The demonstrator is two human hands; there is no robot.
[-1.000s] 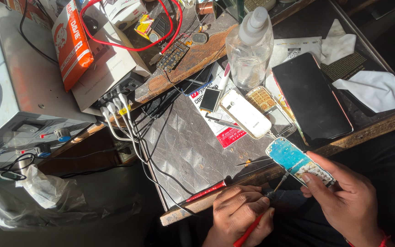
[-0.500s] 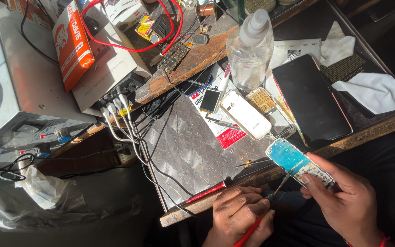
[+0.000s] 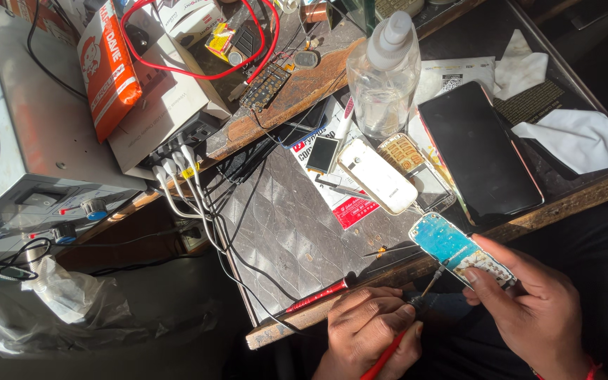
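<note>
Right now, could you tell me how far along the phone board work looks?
Done: the white cover and keypad lie apart on the bench. In hand: the right hand holds the blue board, and the left hand puts a red-handled tool to its edge. Left: the parts remain unassembled.

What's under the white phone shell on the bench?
The white phone shell lies across a red and white printed sheet and thin tweezers; a keypad part sits beside it. What lies directly beneath the shell is covered.
</note>
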